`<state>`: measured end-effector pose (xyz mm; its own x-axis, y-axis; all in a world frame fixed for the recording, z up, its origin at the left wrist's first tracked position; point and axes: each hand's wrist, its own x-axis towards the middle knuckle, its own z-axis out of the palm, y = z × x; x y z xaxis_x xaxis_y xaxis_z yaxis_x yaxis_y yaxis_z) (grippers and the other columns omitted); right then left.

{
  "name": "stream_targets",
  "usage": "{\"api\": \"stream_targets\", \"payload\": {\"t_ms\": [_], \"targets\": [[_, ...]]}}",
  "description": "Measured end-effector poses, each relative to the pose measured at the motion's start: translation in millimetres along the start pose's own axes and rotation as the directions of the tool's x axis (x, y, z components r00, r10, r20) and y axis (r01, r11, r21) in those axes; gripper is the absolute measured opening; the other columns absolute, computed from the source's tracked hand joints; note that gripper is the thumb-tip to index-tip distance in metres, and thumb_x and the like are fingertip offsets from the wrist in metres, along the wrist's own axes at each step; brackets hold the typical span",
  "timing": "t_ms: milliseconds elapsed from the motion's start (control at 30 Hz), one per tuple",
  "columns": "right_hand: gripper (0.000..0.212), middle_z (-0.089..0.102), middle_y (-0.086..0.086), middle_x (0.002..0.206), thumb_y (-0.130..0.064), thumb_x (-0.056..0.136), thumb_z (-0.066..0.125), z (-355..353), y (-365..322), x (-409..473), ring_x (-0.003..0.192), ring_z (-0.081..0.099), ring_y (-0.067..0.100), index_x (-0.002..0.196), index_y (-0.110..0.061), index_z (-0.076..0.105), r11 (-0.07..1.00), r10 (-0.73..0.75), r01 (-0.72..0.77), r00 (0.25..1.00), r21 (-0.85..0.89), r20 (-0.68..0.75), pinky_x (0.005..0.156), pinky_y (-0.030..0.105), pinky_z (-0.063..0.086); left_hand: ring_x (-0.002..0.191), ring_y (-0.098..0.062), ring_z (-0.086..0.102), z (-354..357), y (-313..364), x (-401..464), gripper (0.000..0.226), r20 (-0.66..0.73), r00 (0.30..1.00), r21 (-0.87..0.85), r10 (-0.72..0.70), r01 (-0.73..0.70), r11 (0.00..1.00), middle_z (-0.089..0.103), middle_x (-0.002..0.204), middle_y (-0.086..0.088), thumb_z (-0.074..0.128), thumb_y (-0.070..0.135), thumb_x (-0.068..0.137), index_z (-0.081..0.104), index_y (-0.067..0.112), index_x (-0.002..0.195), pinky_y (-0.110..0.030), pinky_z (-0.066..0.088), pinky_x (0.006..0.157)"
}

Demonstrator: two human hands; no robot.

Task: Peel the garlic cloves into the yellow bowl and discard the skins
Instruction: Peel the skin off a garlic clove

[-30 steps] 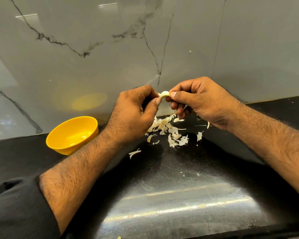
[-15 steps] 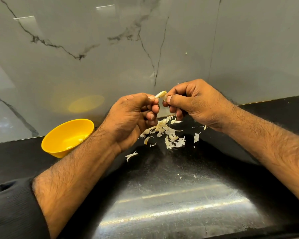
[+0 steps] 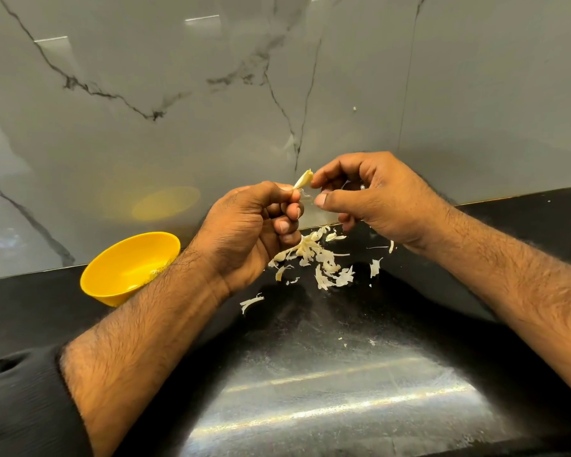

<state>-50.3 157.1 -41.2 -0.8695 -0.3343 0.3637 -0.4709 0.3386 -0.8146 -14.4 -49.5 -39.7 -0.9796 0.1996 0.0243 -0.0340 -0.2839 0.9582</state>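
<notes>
Head view: black counter (image 3: 310, 374) strewn with skins (image 3: 323, 262), marble wall (image 3: 178, 94) behind.

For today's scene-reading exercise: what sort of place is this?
Probably a home kitchen: a glossy black stone counter, a grey veined marble-look wall and pale papery garlic skins beside a small yellow plastic bowl.

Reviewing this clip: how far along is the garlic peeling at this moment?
Done: a pile of skins lies on the black counter, so several cloves look peeled. In hand: the left hand pinches a garlic clove while the right hand pulls at its skin. Left: dropping it into the yellow bowl and discarding the skins.
</notes>
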Motion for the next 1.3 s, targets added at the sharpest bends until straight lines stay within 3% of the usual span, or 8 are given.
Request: {"api": "stream_targets", "payload": {"t_ms": [200,433,600,733,833,900,1033,1300], "targets": [[0.022,0.077,0.007,0.100,-0.030,0.094,0.077,3.0,4.9,-0.5,0.076,0.068,0.019,0.113,-0.020,0.079,0.993,-0.048,0.047,0.999,0.107,0.007,0.069,0.042,0.061,0.056,-0.011,0.041,-0.2,-1.3,-0.8,0.017,0.058,0.997,0.059,-0.052,0.048,0.997,0.055,0.075,-0.007,0.052,0.009,0.103,0.064,0.007,0.091,-0.027,0.039,0.055],[0.021,0.075,0.011,0.098,-0.020,0.093,0.076,1.3,6.6,1.8,0.080,0.065,0.018,0.111,-0.010,0.079,0.956,0.004,-0.007,1.000,0.293,0.011,0.061,0.029,0.054,0.056,-0.013,0.048,-4.7,-4.9,-3.0,0.024,0.055,0.998,0.363,0.006,-0.025,0.931,0.061,0.072,-0.004,0.060,0.024,0.107,0.072,0.009,0.092,-0.027,0.039,0.056],[0.014,0.079,0.008,0.097,-0.021,0.096,0.074,-2.7,4.3,0.9,0.079,0.071,0.016,0.104,-0.010,0.078,0.990,-0.008,0.006,1.000,0.141,0.011,0.063,0.029,0.056,0.051,-0.009,0.054,-11.5,-8.0,1.6,0.009,-0.041,0.960,0.572,0.277,-0.205,0.794,0.069,0.074,-0.005,0.073,0.013,0.099,0.074,0.004,0.099,-0.017,0.045,0.048],[0.012,0.076,0.003,0.085,-0.033,0.094,0.076,-0.9,3.2,-1.3,0.077,0.071,0.024,0.098,-0.022,0.080,0.995,-0.057,0.060,0.997,-0.075,0.042,0.065,0.033,0.061,0.059,-0.009,0.061,-20.5,0.2,3.2,0.008,0.012,0.921,0.628,0.389,-0.310,0.714,0.075,0.085,-0.009,0.074,0.015,0.099,0.077,0.008,0.101,-0.014,0.047,0.053],[0.010,0.077,0.000,0.082,-0.034,0.094,0.076,0.0,0.9,-1.8,0.075,0.072,0.023,0.097,-0.025,0.080,0.988,-0.057,0.066,0.996,-0.141,0.064,0.068,0.039,0.063,0.061,-0.010,0.064,-22.4,1.8,3.4,0.010,0.063,0.914,0.659,0.401,-0.340,0.671,0.076,0.085,-0.007,0.073,0.015,0.100,0.078,0.008,0.103,-0.015,0.049,0.054],[0.011,0.080,-0.002,0.085,-0.026,0.096,0.074,-0.3,-1.1,-2.2,0.074,0.077,0.017,0.102,-0.018,0.078,0.995,-0.030,0.039,0.995,-0.087,0.094,0.066,0.038,0.063,0.061,-0.011,0.065,-22.6,1.0,3.9,0.010,0.096,0.919,0.685,0.384,-0.341,0.644,0.076,0.083,-0.004,0.073,0.015,0.100,0.078,0.008,0.103,-0.015,0.050,0.055],[0.014,0.081,0.003,0.087,-0.019,0.098,0.070,0.2,-4.1,-3.2,0.077,0.080,0.023,0.107,-0.009,0.075,1.000,0.009,-0.009,0.990,0.001,0.143,0.063,0.033,0.061,0.062,-0.015,0.068,-24.3,1.4,4.2,0.010,0.118,0.925,0.689,0.361,-0.338,0.641,0.076,0.081,-0.005,0.072,0.012,0.100,0.077,0.005,0.105,-0.015,0.050,0.053],[0.011,0.080,0.001,0.084,-0.025,0.097,0.072,1.6,-5.3,-3.4,0.075,0.079,0.019,0.103,-0.017,0.077,0.998,-0.004,0.013,0.990,-0.064,0.143,0.064,0.026,0.060,0.061,-0.014,0.067,-24.9,2.1,4.1,0.009,0.127,0.936,0.698,0.329,-0.320,0.641,0.074,0.079,-0.007,0.070,0.012,0.102,0.075,0.006,0.102,-0.015,0.049,0.053]]}}
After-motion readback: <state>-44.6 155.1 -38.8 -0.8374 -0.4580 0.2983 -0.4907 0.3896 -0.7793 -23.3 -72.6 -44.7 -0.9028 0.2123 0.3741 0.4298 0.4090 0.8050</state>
